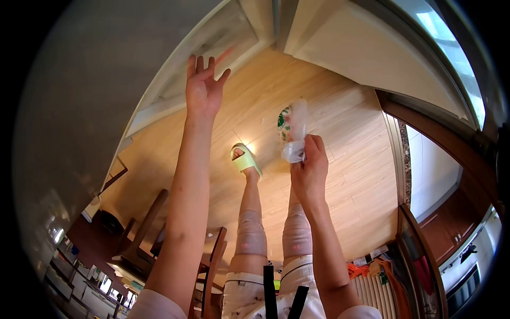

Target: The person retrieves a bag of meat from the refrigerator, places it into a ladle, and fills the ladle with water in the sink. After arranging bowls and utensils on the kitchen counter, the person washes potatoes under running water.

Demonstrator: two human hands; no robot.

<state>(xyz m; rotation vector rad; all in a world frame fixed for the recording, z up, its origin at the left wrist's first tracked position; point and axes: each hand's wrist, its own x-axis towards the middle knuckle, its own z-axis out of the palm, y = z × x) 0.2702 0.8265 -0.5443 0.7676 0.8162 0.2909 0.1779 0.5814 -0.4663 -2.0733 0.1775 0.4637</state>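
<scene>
My left hand [204, 93] is raised with its fingers spread and nothing in it, in front of a pale panelled door [218, 48]. In my right hand [311, 170] is the gathered neck of a clear plastic bag [293, 125] with green print. The bag stands out beyond my fingers, over the wood floor; what it holds, if anything, I cannot make out.
A large grey surface [95, 69] fills the left side. Wooden chairs [212, 266] stand at the lower left. At the right are a doorway frame [396, 154] and a cabinet [419, 255] beside stacked items. My slippered foot [244, 157] is on the floor.
</scene>
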